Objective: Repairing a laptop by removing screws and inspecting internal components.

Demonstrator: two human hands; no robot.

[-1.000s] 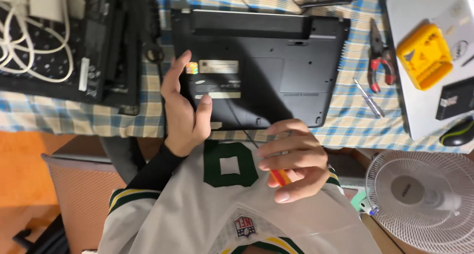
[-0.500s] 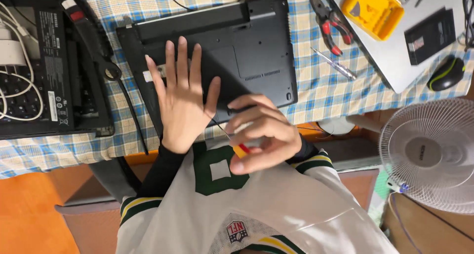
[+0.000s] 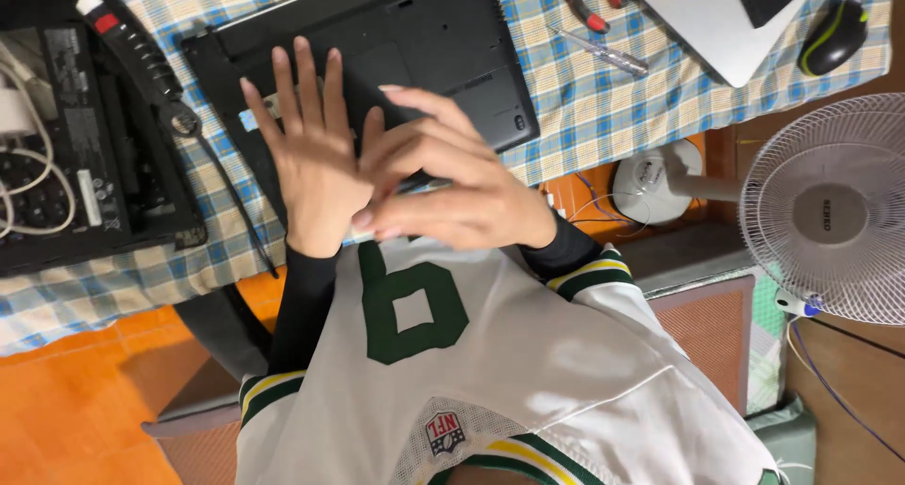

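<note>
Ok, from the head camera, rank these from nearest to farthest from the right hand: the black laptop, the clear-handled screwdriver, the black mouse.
1. Black laptop: directly under the right hand, which lies over its near edge.
2. Clear-handled screwdriver: on the checked cloth, just past the laptop's right side.
3. Black mouse: far right corner of the cloth.

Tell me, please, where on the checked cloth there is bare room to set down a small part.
The widest bare patch of the checked cloth lies right of the black laptop, below the clear-handled screwdriver. A narrower strip runs below the old keyboard unit. Both hands, left and right, crowd the laptop's near edge.
</note>
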